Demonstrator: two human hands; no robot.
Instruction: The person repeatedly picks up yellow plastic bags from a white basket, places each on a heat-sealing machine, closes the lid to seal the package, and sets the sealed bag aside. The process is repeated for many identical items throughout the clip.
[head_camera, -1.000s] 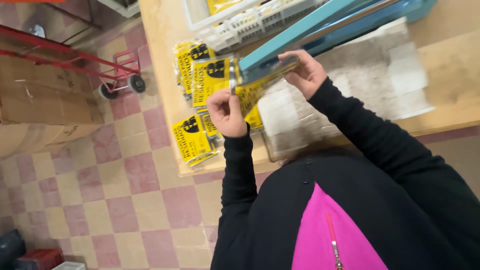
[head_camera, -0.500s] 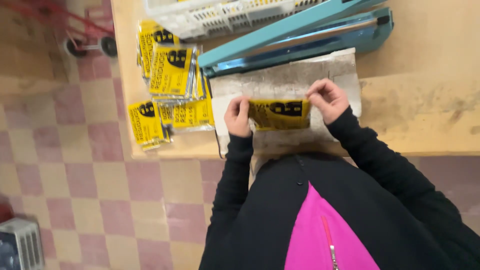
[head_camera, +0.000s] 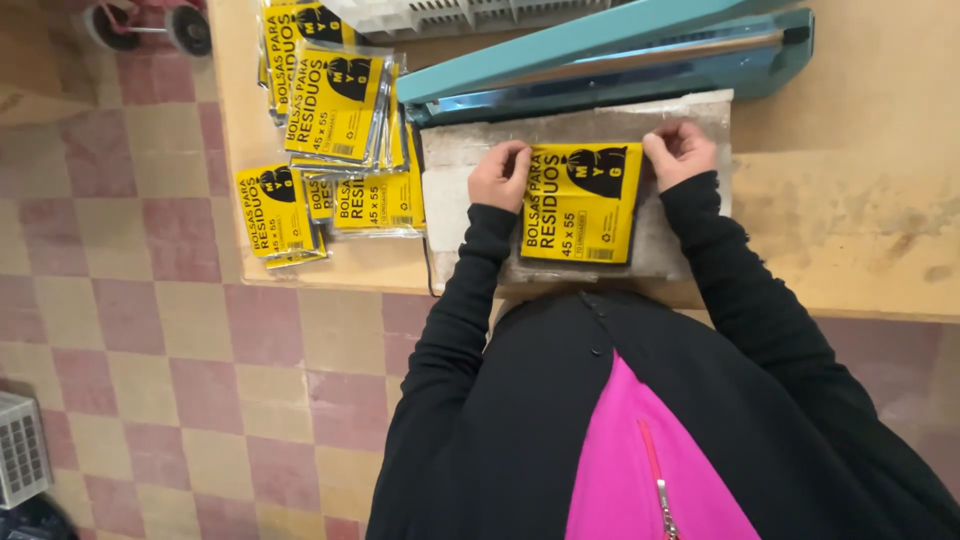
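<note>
A flat yellow plastic packet with black print (head_camera: 580, 203) lies on a worn grey board (head_camera: 675, 250) at the near edge of the wooden worktable (head_camera: 860, 200), directly in front of the person. The left hand (head_camera: 498, 175) pinches the packet's upper left corner, fingers curled down onto it, and the right hand (head_camera: 680, 152) grips its upper right corner in the same way, so the packet is held flat between the two. Its top edge sits just short of the teal heat-sealing machine (head_camera: 610, 60), whose long arm is raised at an angle above its base. The board butts against that base.

To the left, a loose pile of the same yellow packets (head_camera: 335, 110) lies fanned across the table, some overlapping, with one packet (head_camera: 275, 212) lying near the table's corner. A white ribbed plastic basket (head_camera: 470, 12) stands behind the sealer at the top of the view. Beneath the table is a floor of pink and cream checkered tiles (head_camera: 150, 320).
</note>
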